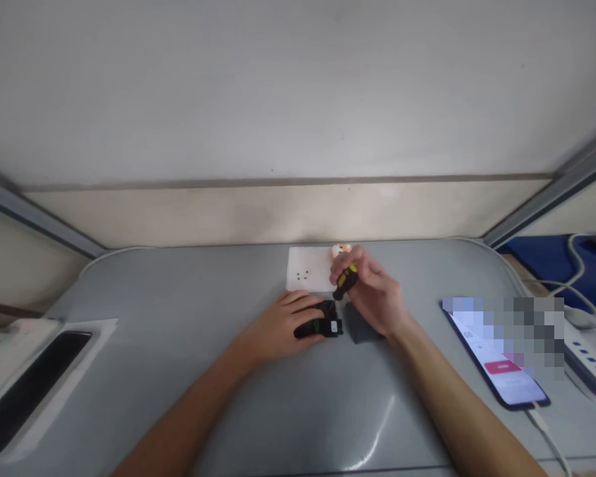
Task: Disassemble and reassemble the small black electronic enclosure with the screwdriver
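Our left hand [282, 328] and our right hand [377, 291] meet around the middle of the grey tabletop [288, 414]

We have the left hand closed on a small black device with a white label and green markings [332, 327], its fingers over the top and its thumb along the near side. The device lies about midway between the tabletop's left and right edges. Our right hand is wrapped around a black-and-yellow screwdriver [346, 282], slanted with its working end down towards the device; we cannot tell whether the tip touches it.

Under our right hand, just beside the device, lies a flat dark grey piece [361, 326], partly covered. Towards the tabletop's back edge we see a white rectangular sheet [315, 260] bearing four tiny dark pieces [306, 272], and at its right side a small orange-and-white object [338, 250], partly hidden by our fingers.

Near the tabletop's right edge lies a lit smartphone with a dark rim [514, 384], partly pixelated, with a white cable [546, 430] at its near end. Near the left edge, a long black slab with rounded corners [34, 391] rests on white paper [105, 329].
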### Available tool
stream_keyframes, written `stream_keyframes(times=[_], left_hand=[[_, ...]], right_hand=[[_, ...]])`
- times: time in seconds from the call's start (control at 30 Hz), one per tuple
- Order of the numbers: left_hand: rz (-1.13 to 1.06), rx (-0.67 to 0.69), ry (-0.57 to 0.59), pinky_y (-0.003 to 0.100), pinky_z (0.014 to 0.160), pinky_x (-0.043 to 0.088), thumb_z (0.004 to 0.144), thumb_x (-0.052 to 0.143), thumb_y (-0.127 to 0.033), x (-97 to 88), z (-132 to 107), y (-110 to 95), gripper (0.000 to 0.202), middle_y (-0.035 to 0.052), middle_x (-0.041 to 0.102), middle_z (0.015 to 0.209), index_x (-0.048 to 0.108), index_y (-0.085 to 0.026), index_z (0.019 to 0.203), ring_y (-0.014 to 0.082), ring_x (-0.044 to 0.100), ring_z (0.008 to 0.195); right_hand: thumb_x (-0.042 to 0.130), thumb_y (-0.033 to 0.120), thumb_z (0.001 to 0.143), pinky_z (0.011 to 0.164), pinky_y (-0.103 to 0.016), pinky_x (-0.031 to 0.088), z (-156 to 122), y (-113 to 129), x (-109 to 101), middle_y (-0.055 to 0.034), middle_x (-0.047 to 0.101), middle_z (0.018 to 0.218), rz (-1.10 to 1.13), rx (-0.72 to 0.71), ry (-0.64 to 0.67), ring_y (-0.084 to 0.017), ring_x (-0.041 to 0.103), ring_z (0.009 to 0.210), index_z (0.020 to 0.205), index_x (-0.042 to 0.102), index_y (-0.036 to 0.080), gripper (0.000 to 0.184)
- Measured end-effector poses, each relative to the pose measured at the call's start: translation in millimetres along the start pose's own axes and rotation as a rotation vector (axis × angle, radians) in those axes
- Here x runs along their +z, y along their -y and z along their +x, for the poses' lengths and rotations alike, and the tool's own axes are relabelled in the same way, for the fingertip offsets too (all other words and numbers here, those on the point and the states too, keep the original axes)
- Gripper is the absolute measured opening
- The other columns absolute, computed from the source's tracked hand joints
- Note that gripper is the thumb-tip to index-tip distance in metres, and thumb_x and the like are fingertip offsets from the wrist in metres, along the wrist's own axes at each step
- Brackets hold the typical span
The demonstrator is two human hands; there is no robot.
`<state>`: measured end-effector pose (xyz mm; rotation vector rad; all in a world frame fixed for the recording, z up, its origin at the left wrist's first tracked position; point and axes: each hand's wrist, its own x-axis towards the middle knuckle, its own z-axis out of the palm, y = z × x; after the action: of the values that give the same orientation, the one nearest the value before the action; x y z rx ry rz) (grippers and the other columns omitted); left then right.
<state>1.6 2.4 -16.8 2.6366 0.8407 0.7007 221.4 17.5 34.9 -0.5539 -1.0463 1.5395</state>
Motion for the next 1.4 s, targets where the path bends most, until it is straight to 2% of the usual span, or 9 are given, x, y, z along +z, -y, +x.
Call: stream_keyframes(times=[0.1, 0.2, 0.3, 0.5, 0.77, 0.9, 1.0, 1.2, 1.4], left_hand=[[0.006, -0.011, 0.005, 0.044, 0.11, 0.05, 0.098, 0.069, -0.041, 0.4, 0.3, -0.5, 0.024, 0.007, 0.071, 0.134, 0.072, -0.025, 0.115, 0.0249, 0.063, 0.124], [0.002, -0.01, 0.016, 0.043, 0.11, 0.05, 0.098, 0.069, -0.041, -0.5, 0.6, -1.3, 0.025, 0.0061, 0.071, 0.134, 0.072, -0.025, 0.116, 0.0242, 0.063, 0.124], [-0.001, -0.018, 0.035, 0.043, 0.111, 0.049, 0.098, 0.068, -0.043, -1.5, 0.6, -1.4, 0.026, 0.0064, 0.07, 0.135, 0.072, -0.025, 0.116, 0.0245, 0.062, 0.126], [0.015, -0.03, 0.032, 0.044, 0.11, 0.05, 0.097, 0.068, -0.041, -1.2, 1.3, -1.9, 0.023, 0.0056, 0.07, 0.135, 0.074, -0.025, 0.113, 0.0265, 0.063, 0.124], [0.036, -0.043, 0.007, 0.045, 0.109, 0.051, 0.096, 0.069, -0.04, 0.5, 0.7, -4.4, 0.021, 0.0074, 0.071, 0.133, 0.074, -0.025, 0.11, 0.0258, 0.062, 0.124], [0.037, -0.051, -0.004, 0.045, 0.11, 0.051, 0.095, 0.07, -0.039, 1.4, -0.7, -3.6, 0.021, 0.0076, 0.071, 0.132, 0.075, -0.025, 0.11, 0.0261, 0.062, 0.125], [0.043, -0.051, -0.007, 0.046, 0.11, 0.05, 0.095, 0.071, -0.038, 1.5, -1.3, -3.2, 0.022, 0.0075, 0.071, 0.133, 0.074, -0.025, 0.113, 0.0261, 0.062, 0.126], [0.061, -0.051, 0.003, 0.045, 0.11, 0.05, 0.096, 0.07, -0.038, 1.1, -1.2, -3.8, 0.022, 0.0069, 0.071, 0.133, 0.074, -0.025, 0.114, 0.0255, 0.061, 0.126], [0.075, -0.034, 0.005, 0.044, 0.108, 0.051, 0.098, 0.067, -0.039, 0.6, -1.1, -5.3, 0.023, 0.0079, 0.07, 0.134, 0.074, -0.023, 0.113, 0.0257, 0.062, 0.125]], right_hand=[[0.05, 0.052, 0.1, 0.071, -0.035, 0.044, -1.1, -1.0, -0.2, -0.0031, 0.048, 0.076, -0.002, 0.075, 0.039, -0.019, 0.047, 0.071, 0.082, 0.058, 0.023, 0.035], [0.044, 0.057, 0.102, 0.064, -0.032, 0.04, -2.6, -4.3, 3.2, -0.0001, 0.038, 0.072, 0.116, 0.068, -0.041, -0.017, 0.039, 0.064, 0.084, 0.055, 0.024, 0.038], [0.05, 0.057, 0.099, 0.06, -0.031, 0.036, -2.6, -4.3, 3.2, 0.0018, 0.033, 0.071, 0.14, 0.04, -0.102, -0.017, 0.033, 0.061, 0.09, 0.051, 0.027, 0.031], [0.056, 0.052, 0.097, 0.071, -0.034, 0.045, 3.5, -1.8, -8.6, -0.0023, 0.048, 0.084, 0.053, 0.038, -0.07, -0.018, 0.049, 0.072, 0.087, 0.052, 0.025, 0.029], [0.048, 0.061, 0.099, 0.059, -0.031, 0.04, 3.8, -6.4, -2.5, 0.0022, 0.033, 0.071, 0.106, 0.021, -0.151, -0.018, 0.035, 0.06, 0.094, 0.05, 0.028, 0.033], [0.061, 0.051, 0.094, 0.065, -0.032, 0.045, 3.1, -2.3, -6.7, -0.0005, 0.045, 0.078, 0.083, 0.007, -0.127, -0.018, 0.045, 0.068, 0.089, 0.05, 0.027, 0.027], [0.059, 0.05, 0.096, 0.073, -0.035, 0.048, 5.7, -2.1, -12.2, -0.0032, 0.051, 0.086, 0.055, 0.014, -0.065, -0.019, 0.051, 0.076, 0.088, 0.055, 0.025, 0.026], [0.045, 0.061, 0.101, 0.062, -0.031, 0.043, 9.6, -10.8, -8.4, 0.0009, 0.038, 0.073, 0.145, 0.023, -0.144, -0.017, 0.039, 0.063, 0.094, 0.053, 0.027, 0.035], [0.061, 0.047, 0.096, 0.063, -0.03, 0.043, 4.8, -5.2, -7.9, 0.0005, 0.041, 0.075, 0.162, -0.002, -0.109, -0.016, 0.042, 0.065, 0.085, 0.05, 0.026, 0.026]])
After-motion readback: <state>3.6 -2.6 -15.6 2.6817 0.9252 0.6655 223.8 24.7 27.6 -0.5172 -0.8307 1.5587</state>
